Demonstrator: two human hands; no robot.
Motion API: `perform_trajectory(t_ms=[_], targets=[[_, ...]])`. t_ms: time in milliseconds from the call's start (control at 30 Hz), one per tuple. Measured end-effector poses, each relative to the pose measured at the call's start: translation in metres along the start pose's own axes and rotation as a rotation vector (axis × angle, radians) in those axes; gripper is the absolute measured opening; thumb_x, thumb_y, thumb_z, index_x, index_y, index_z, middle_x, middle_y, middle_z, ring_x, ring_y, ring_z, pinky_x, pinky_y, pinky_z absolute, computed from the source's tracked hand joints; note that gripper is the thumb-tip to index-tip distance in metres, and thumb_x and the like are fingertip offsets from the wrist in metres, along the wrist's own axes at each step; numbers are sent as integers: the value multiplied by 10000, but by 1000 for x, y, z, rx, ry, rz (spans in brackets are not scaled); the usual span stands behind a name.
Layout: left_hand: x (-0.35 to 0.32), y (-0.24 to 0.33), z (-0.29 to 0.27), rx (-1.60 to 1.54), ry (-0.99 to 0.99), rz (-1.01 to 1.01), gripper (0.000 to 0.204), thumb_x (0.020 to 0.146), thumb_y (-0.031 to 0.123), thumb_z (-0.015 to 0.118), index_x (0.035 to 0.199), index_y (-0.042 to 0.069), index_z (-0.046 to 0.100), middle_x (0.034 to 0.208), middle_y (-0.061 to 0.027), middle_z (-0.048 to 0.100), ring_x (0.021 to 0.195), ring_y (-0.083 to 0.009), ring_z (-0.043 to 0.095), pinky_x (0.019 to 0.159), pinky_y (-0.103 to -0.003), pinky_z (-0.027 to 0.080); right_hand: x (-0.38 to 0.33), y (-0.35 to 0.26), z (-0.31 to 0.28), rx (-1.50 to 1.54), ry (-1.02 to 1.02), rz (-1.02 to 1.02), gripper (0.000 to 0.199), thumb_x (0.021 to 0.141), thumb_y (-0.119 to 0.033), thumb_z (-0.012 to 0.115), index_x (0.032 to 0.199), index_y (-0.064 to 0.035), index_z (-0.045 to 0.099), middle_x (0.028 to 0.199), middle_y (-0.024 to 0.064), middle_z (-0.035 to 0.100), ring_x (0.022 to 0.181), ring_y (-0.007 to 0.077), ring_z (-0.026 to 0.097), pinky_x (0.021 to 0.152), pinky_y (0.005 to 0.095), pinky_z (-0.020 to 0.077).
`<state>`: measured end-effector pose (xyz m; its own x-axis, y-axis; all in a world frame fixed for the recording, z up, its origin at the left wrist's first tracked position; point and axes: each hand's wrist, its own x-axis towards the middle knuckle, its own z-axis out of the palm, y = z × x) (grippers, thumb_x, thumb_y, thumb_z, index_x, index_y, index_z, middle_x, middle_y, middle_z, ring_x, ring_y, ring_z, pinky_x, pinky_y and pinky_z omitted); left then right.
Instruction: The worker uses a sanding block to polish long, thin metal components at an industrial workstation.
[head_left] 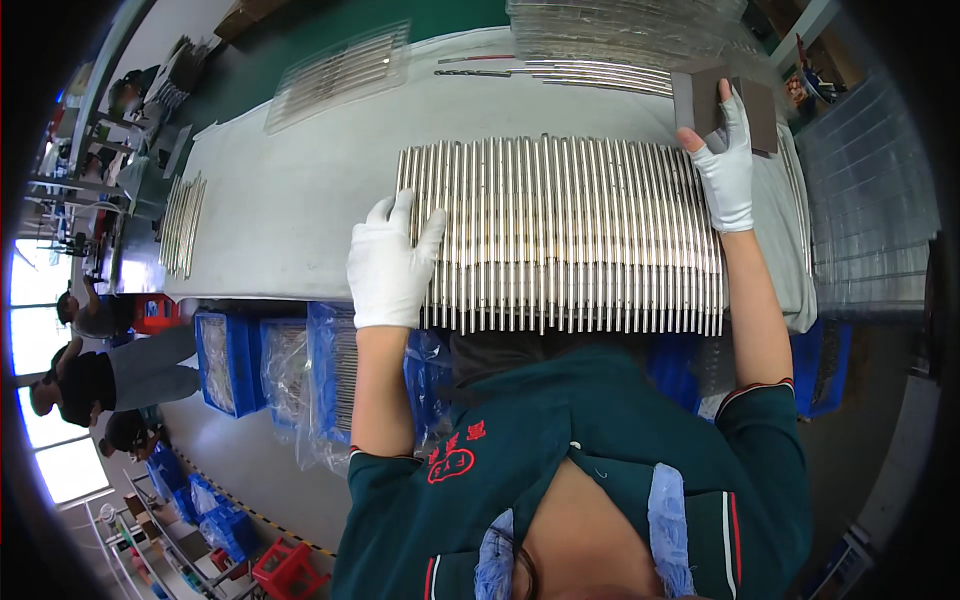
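Observation:
Side by side across the cloth-covered table point(270, 220) lies a wide row of silvery metal rods point(560, 235), pointing away from me. My left hand point(388, 270), in a white glove, rests against the left end of this row with its fingers apart. Farther off, my right hand point(725, 175) reaches past the row's right end; its glove leaves the thumb and one fingertip bare. Those digits are stretched apart over a folded brown-grey sheet point(760, 112), perhaps touching it. Neither hand visibly grips anything.
Behind the row lie several thin rods point(600, 78) and a drill bit point(472, 72). Clear plastic trays point(340, 75) sit at the far side; more rods point(182, 225) lie far left. Blue crates point(228, 365) stand below the table edge. Other people point(90, 385) are at left.

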<state>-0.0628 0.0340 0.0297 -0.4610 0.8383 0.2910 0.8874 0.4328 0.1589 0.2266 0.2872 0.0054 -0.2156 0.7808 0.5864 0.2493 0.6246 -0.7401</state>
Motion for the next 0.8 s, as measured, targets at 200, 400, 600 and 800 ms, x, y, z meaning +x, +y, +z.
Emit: perform_trajectory(t_ms=[200, 400, 600, 800], targets=[[-37, 32, -26, -240, -254, 514, 850, 754, 598, 702, 1366, 40, 512, 1358, -244, 516, 1271, -423, 475, 1069, -521, 353, 1, 2, -2, 69, 30, 21, 858, 750, -320, 855, 1467, -104, 437, 1431, 161, 469, 1305, 272, 469, 1102, 372, 363], [-44, 55, 0, -251, -278, 655, 949, 712, 670, 653, 1426, 81, 448, 1399, -216, 475, 1326, -412, 416, 1096, -585, 277, 3, 9, -8, 136, 90, 76, 866, 770, -350, 841, 1480, -95, 414, 1451, 140, 450, 1322, 250, 444, 1115, 368, 341], [-43, 53, 2, -231, -250, 623, 926, 748, 703, 598, 1429, 92, 451, 1402, -223, 468, 1326, -418, 407, 1096, -583, 275, 5, 11, -9, 101, 93, 71, 865, 776, -333, 841, 1482, -81, 408, 1449, 135, 456, 1318, 247, 448, 1114, 359, 340], [-48, 7, -24, -130, -296, 559, 966, 658, 699, 673, 1404, 112, 494, 1392, -252, 471, 1299, -459, 421, 1081, -585, 301, 5, 8, -14, 70, 109, 130, 876, 786, -322, 836, 1498, -85, 385, 1473, 132, 439, 1318, 233, 450, 1105, 344, 352]])
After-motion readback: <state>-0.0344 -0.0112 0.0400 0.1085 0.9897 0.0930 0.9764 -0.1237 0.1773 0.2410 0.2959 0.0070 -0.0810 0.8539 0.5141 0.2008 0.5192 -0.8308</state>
